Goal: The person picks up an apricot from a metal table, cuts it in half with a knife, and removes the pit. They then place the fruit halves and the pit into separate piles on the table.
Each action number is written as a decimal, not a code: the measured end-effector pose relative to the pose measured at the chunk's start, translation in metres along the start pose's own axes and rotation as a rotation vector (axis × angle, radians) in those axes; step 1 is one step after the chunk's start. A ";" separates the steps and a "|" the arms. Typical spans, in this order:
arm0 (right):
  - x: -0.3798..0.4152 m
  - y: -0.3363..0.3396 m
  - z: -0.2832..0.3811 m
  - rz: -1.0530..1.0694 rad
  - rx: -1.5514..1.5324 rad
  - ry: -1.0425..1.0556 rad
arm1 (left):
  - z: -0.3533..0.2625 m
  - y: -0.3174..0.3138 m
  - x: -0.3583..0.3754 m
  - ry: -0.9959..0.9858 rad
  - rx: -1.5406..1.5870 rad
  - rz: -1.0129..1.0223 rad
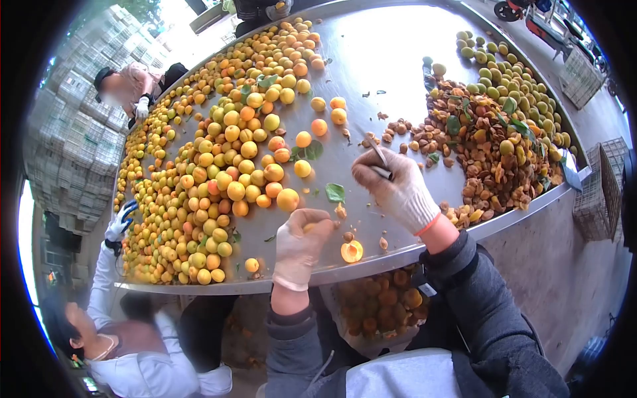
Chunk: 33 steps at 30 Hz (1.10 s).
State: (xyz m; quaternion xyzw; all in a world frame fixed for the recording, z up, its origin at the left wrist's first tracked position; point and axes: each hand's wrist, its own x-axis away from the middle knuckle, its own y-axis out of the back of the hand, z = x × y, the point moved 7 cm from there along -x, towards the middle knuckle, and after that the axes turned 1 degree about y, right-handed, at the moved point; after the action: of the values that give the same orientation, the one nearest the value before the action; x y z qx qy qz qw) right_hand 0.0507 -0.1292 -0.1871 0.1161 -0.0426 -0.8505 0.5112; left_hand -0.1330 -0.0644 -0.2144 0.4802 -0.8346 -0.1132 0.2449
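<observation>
My left hand point(302, 247), in a stained white glove, is closed around a yellow-orange apricot that shows only in part between the fingers. To its right, my right hand point(393, 180) is gloved too and grips a small knife point(381, 159), whose blade points up and to the left. Below and between the hands, a cut apricot half point(352, 251) lies with its hollow facing up on the metal table point(371, 76). A brown pit point(348, 236) sits just above that half. Near my left fingers are a green leaf point(335, 192) and a whole apricot point(288, 199).
Whole apricots point(199, 179) cover the table's left side. Brownish pieces and pits point(494, 156) are heaped at the right, beside greenish fruit point(517, 83). A container of fruit point(383, 302) stands below the table edge. Two co-workers are at the left; crates point(597, 189) stand right.
</observation>
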 end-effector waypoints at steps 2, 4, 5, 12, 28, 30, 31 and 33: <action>0.000 0.011 -0.013 -0.130 -0.197 -0.030 | 0.010 -0.014 -0.002 -0.014 -0.339 0.039; 0.003 0.014 -0.012 -0.125 -0.169 -0.010 | 0.018 -0.037 -0.002 0.106 -0.873 0.248; 0.005 0.014 -0.009 -0.109 -0.136 0.006 | 0.017 -0.041 -0.001 0.102 -0.881 0.249; 0.006 0.030 -0.003 -0.152 -0.133 0.050 | 0.023 -0.057 -0.005 -0.123 -0.585 0.282; 0.010 0.044 -0.002 -0.154 -0.179 0.011 | 0.039 0.038 -0.079 0.037 -0.566 -0.305; 0.010 0.041 -0.003 -0.120 -0.163 -0.020 | 0.045 0.032 -0.087 0.077 -0.902 -0.366; 0.010 0.038 -0.003 -0.083 -0.154 -0.048 | 0.043 0.031 -0.086 0.076 -0.896 -0.366; 0.010 0.034 0.004 -0.070 -0.087 -0.004 | 0.041 0.028 -0.085 0.013 -0.587 -0.296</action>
State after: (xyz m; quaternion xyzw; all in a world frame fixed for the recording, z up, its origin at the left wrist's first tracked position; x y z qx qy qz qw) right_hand 0.0744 -0.1543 -0.1787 0.0935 -0.0022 -0.8691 0.4856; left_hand -0.1396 0.0204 -0.2634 0.5058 -0.6859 -0.3803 0.3592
